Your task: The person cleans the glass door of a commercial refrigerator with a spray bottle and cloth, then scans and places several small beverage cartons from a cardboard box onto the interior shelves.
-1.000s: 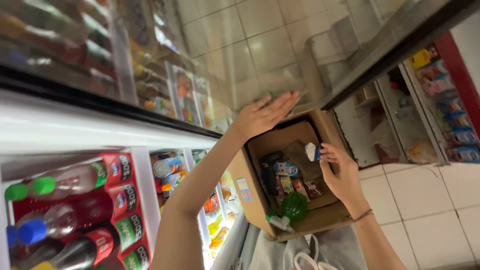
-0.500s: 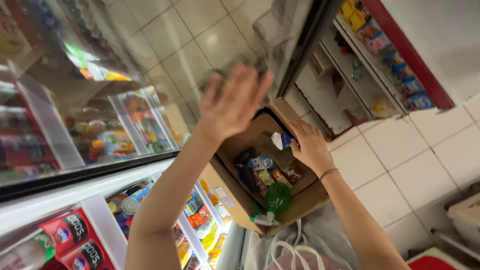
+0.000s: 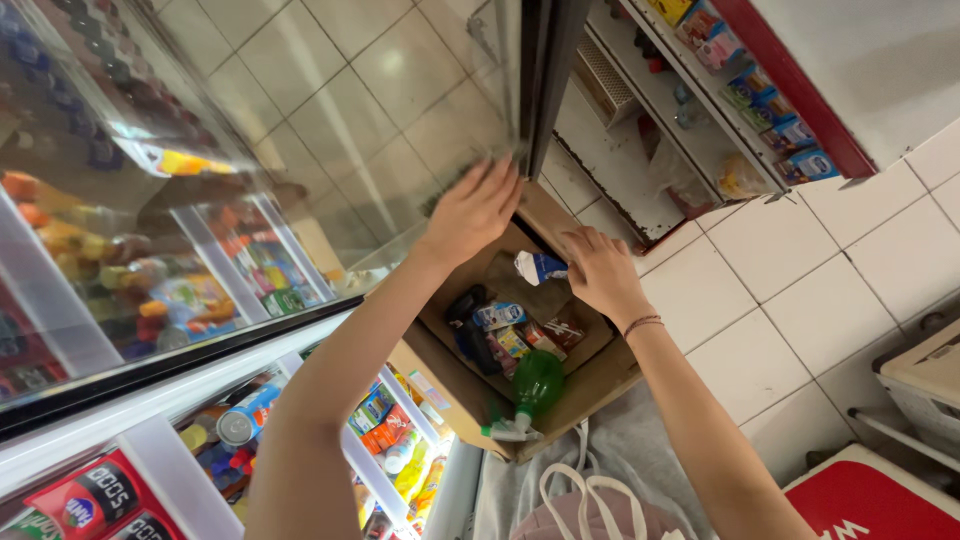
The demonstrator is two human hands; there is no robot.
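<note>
Left hand: (image 3: 472,208) raised at 12 o'clock above the cardboard box (image 3: 600,375), palm flat against the edge of the glass fridge door (image 3: 300,120), fingers (image 3: 500,180) spread and released, grasping nothing.
Right hand: (image 3: 603,272) at 1 o'clock over the box, fingers curled around a small white-and-blue carton (image 3: 538,266), held at the box's upper inside wall.
Cardboard box: open-topped, brown, centre of view, wedged between the fridge at 9 o'clock and the tiled floor (image 3: 780,300) at 3 o'clock.
Box contents: small milk-style cartons and packets (image 3: 505,335) heaped at centre; green spray bottle (image 3: 535,390) lying at 6 o'clock, white trigger pointing to the lower corner.
Wrist: thin bracelet (image 3: 643,323) on the right forearm.
Fridge: cans and bottles (image 3: 240,425) on lit shelves at 8 o'clock, red-labelled packs (image 3: 95,495) at 7 o'clock.
Shelving: white rack (image 3: 690,110) at 1 o'clock with coloured boxes.
Below box: grey cloth and white bag handles (image 3: 580,490) at 6 o'clock.
</note>
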